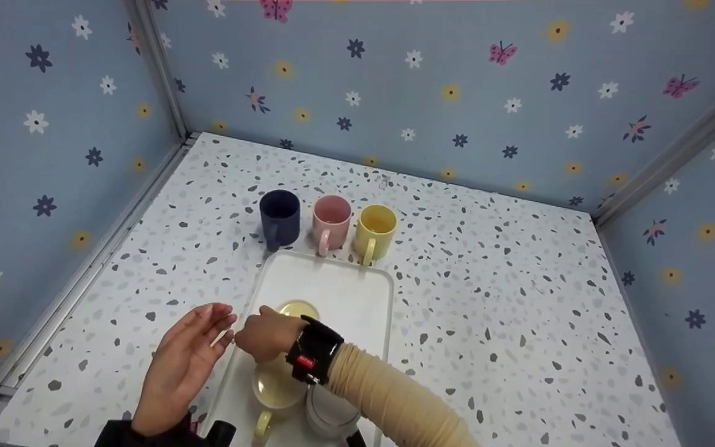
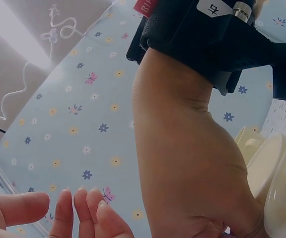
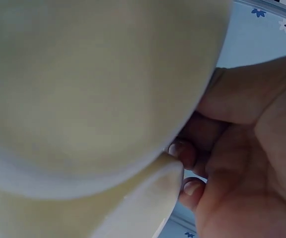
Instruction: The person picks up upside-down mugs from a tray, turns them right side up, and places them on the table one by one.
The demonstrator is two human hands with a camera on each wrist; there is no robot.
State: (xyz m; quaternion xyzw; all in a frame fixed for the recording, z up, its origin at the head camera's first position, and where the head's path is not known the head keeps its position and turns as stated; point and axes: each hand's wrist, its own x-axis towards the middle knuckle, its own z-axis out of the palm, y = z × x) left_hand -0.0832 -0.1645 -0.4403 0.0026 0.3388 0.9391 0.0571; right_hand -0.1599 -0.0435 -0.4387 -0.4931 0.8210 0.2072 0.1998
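Observation:
On the white tray (image 1: 345, 285), a pale yellow cup (image 1: 300, 307) stands at the far side of my right hand (image 1: 269, 334). That hand is curled with its thumb and fingers at the cup's edge; its grip is partly hidden. In the right wrist view, a large pale yellow rim (image 3: 108, 99) covers much of the picture beside the thumb. A yellow mug (image 1: 263, 425) with its handle towards me is near the right wrist. My left hand (image 1: 180, 366) is left of the tray, palm turned inward, fingers loosely extended and holding nothing.
Behind the tray stand a navy mug (image 1: 280, 217), a pink mug (image 1: 331, 222) and a yellow mug (image 1: 375, 231) in a row. A clear glass vessel (image 1: 331, 415) is on the tray under my right forearm. Flowered panels (image 1: 395, 81) enclose the speckled table (image 1: 506, 323).

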